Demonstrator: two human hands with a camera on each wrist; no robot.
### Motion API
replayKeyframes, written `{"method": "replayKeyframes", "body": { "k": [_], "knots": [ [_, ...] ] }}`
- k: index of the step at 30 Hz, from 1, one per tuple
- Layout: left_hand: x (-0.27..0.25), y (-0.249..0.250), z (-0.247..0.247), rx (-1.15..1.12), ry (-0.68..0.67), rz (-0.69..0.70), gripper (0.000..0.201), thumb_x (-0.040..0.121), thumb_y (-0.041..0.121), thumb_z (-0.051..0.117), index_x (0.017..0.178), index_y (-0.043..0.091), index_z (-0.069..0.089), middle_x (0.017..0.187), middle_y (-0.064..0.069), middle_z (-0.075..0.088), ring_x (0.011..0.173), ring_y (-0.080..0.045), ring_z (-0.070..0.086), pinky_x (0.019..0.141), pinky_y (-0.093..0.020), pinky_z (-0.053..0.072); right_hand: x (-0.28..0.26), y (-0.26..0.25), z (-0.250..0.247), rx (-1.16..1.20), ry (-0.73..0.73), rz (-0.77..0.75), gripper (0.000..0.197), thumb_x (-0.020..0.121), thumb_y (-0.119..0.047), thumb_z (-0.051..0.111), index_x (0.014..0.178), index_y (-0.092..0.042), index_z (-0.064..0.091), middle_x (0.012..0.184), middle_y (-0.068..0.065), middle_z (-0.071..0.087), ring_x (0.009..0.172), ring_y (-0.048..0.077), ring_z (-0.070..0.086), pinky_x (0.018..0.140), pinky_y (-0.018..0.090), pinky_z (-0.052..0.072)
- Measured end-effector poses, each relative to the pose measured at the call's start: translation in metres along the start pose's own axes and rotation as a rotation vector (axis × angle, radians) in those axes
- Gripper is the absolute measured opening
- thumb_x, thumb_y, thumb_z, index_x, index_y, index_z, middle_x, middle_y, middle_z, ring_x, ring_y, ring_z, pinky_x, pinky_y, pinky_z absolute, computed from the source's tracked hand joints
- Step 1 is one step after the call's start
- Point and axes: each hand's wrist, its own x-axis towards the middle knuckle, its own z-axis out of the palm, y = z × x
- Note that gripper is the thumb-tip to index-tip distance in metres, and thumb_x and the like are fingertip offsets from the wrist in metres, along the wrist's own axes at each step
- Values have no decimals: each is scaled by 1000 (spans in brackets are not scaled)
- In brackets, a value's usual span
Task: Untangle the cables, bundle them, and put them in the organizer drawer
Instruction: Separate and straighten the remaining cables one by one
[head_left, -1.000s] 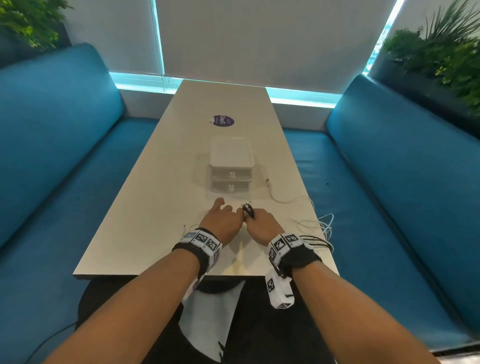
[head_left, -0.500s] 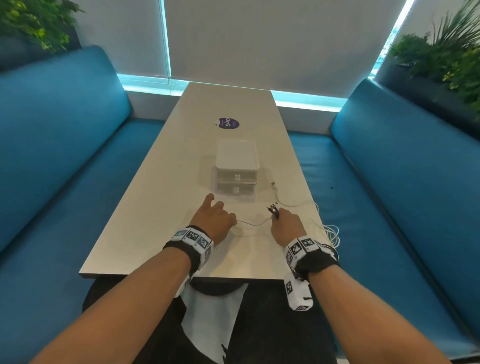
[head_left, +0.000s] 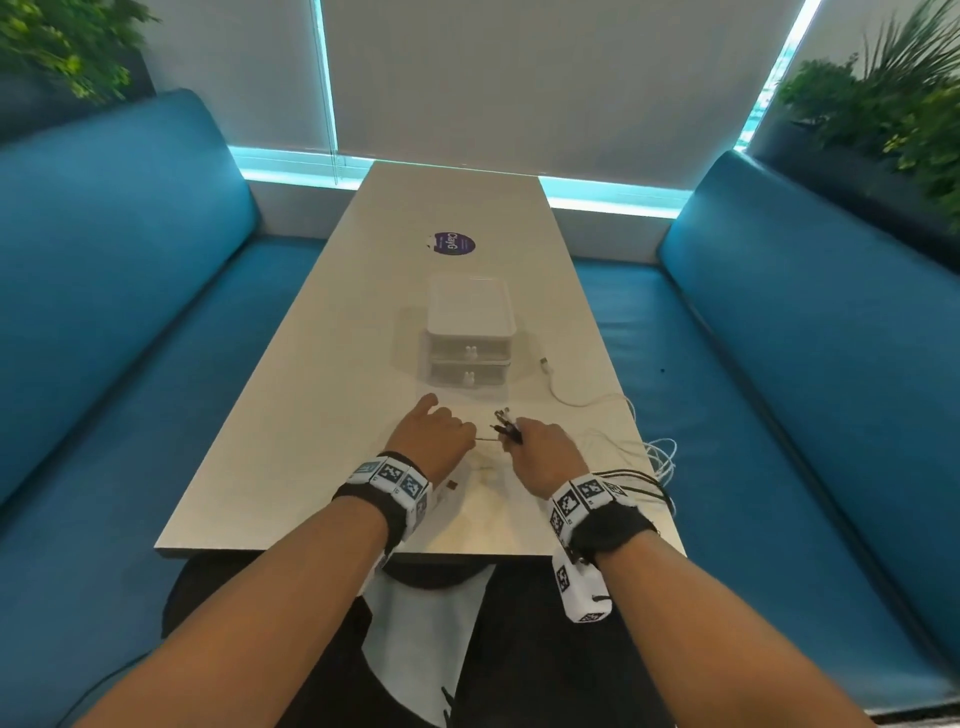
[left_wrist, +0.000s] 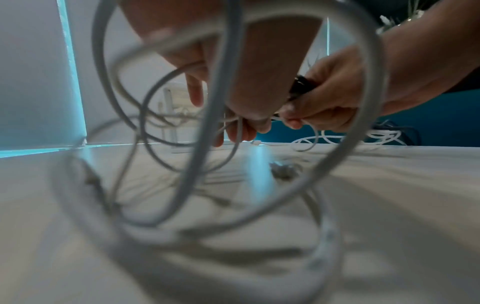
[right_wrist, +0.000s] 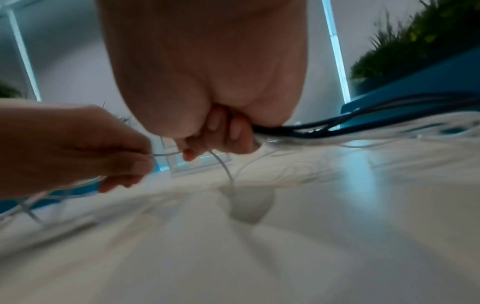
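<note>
My left hand (head_left: 434, 434) pinches a thin white cable (head_left: 485, 439) near the table's front, and loose white loops (left_wrist: 166, 115) hang under it. A short gap to the right, my right hand (head_left: 540, 449) grips the same white cable together with a bunch of black cables (right_wrist: 324, 127), whose plug ends (head_left: 506, 423) stick up out of the fist. The black cables trail back past my right wrist (head_left: 639, 480). More white cable (head_left: 660, 454) lies coiled at the table's right edge. The white two-drawer organizer (head_left: 470, 332) stands behind the hands with both drawers shut.
A white cable with a USB plug (head_left: 545, 364) lies right of the organizer. A purple sticker (head_left: 453, 243) sits farther back on the table (head_left: 291, 431). Blue benches (head_left: 130, 291) flank both sides, with plants (head_left: 893, 104) behind them.
The hands touched, then spread apart with the white cable stretched between them. Now they have drawn closer again, with only a short length of cable between them.
</note>
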Motion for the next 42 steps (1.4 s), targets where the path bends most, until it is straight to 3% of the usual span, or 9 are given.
{"method": "replayKeyframes", "body": {
  "k": [3, 8, 12, 16, 22, 25, 33, 37, 42],
  "knots": [
    [-7, -18, 5, 1, -18, -30, 27, 105, 19, 37, 124, 18, 57, 119, -1, 68, 117, -24, 56, 117, -43, 17, 0, 20, -8, -143, 79, 85, 23, 101, -35, 43, 104, -16, 56, 98, 10, 66, 87, 31, 63, 77, 39, 53],
    [-11, -20, 2, -17, -123, 8, 33, 97, 13, 48, 127, 25, 55, 118, 3, 67, 114, -20, 58, 119, -43, 13, -1, 33, -15, -135, 164, 206, 19, 99, -30, 43, 108, -19, 56, 98, 9, 65, 89, 31, 64, 76, 37, 50],
    [0, -2, -3, -42, -159, -27, 30, 97, 15, 40, 119, 22, 61, 105, -1, 69, 92, -22, 61, 110, -40, 22, -1, 15, -11, -41, 267, 170, 27, 101, -30, 40, 124, -21, 51, 100, 12, 67, 92, 36, 64, 79, 41, 51],
    [5, 5, -4, -74, -208, -78, 26, 101, 22, 40, 114, 20, 63, 111, -4, 66, 100, -24, 63, 105, -38, 30, -4, 3, -15, 126, 386, 134, 28, 101, -32, 44, 124, -18, 52, 94, 15, 67, 87, 39, 64, 78, 45, 53],
    [5, 8, -9, -97, -195, -67, 29, 101, 19, 41, 121, 20, 63, 115, -8, 65, 103, -30, 64, 79, -33, 38, -6, -4, -1, 96, 142, -130, 17, 98, -32, 49, 107, -21, 58, 88, 11, 70, 79, 35, 65, 70, 44, 55],
    [5, 14, -12, -67, -173, -47, 28, 102, 19, 38, 118, 18, 62, 114, -7, 65, 103, -29, 64, 80, -35, 42, -7, -8, 9, 51, 14, -216, 22, 94, -30, 47, 108, -23, 61, 92, 10, 71, 84, 33, 64, 72, 43, 54],
    [4, -9, -5, -184, -140, -67, 19, 105, 23, 40, 110, 19, 58, 106, -5, 67, 100, -27, 63, 94, -39, 34, 1, 12, 7, -150, -34, -24, 22, 101, -28, 42, 111, -16, 58, 102, 13, 63, 92, 34, 63, 79, 42, 53],
    [1, -21, -3, -181, -145, -83, 17, 104, 24, 45, 113, 20, 60, 112, -2, 66, 104, -23, 61, 87, -34, 32, 10, 24, -9, -118, 49, 148, 23, 101, -28, 43, 111, -16, 60, 105, 10, 64, 97, 29, 62, 78, 35, 49],
    [8, -6, -12, -188, -146, -85, 24, 103, 18, 43, 120, 19, 60, 118, -7, 65, 106, -27, 62, 79, -31, 31, 7, 2, -9, -67, 75, 35, 24, 101, -27, 42, 113, -17, 59, 107, 12, 65, 98, 34, 62, 78, 37, 48]
  ]
}}
